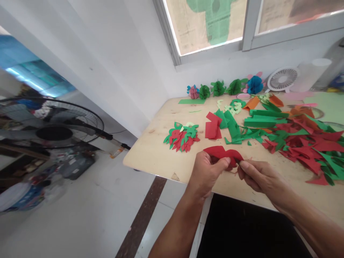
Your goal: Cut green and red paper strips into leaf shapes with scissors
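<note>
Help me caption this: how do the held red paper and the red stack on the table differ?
The held red paper is in the left hand; the red stack lies on the table. The held red paper's upper edge is curved and notched; the red stack's edges look straight. Both are red.

Left hand [206,170] and right hand [254,173] pinch red paper [219,152] above wooden table [150,148], near side. Cut shapes [178,135] left; red-green scraps [303,138] right; white fan [283,79] far right.
</note>
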A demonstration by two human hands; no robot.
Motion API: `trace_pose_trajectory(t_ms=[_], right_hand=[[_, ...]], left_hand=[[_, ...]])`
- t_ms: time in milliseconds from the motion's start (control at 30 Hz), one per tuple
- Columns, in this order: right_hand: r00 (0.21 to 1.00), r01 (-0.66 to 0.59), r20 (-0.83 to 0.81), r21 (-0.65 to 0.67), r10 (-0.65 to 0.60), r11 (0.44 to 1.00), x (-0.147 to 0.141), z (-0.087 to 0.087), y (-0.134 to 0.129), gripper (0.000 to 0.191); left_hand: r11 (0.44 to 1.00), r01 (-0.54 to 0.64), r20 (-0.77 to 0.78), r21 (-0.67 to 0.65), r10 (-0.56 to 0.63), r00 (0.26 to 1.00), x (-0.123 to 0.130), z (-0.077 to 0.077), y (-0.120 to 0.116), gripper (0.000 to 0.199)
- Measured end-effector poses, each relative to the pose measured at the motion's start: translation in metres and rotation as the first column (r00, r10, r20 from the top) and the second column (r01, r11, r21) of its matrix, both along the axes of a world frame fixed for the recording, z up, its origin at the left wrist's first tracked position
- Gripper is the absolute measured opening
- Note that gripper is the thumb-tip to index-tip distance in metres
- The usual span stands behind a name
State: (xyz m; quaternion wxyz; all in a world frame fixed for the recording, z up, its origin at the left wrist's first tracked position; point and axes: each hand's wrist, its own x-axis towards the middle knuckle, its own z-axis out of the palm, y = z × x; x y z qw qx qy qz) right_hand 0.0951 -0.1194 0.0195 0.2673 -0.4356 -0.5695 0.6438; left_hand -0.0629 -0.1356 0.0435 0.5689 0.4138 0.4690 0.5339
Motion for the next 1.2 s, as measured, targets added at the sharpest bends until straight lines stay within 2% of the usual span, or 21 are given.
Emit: trace_pose_trajectory(t_ms=[700,900,967,1100,1200], right_hand=[[0.999,0.0,0.044,0.057,-0.002,0.998,0.001,0.0,0.001,0.053],[1.0,0.022,-0.012,-0.029,-0.023,0.999,0.008,-0.005,-0.005,0.048],[0.995,0.081,-0.056,-0.022,-0.082,0.996,0.009,-0.005,-0.007,0.044],[0.95,0.283,-0.137,-0.007,-0.282,0.959,0.002,-0.001,-0.008,0.034],[0.934,0.332,-0.143,0.003,-0.329,0.943,-0.003,0.003,-0.005,0.027]], left_hand=[[1.0,-0.014,-0.01,-0.021,0.014,1.0,0.0,0.004,0.001,0.01],[0.987,-0.146,0.073,-0.071,0.151,0.986,0.004,0.002,0.001,0.015],[0.977,-0.191,0.121,-0.096,0.202,0.972,0.009,-0.001,0.0,0.015],[0.962,-0.232,0.204,-0.143,0.258,0.944,0.023,-0.008,-0.005,0.015],[0.961,-0.221,0.252,-0.165,0.258,0.933,0.033,-0.011,-0.01,0.017]])
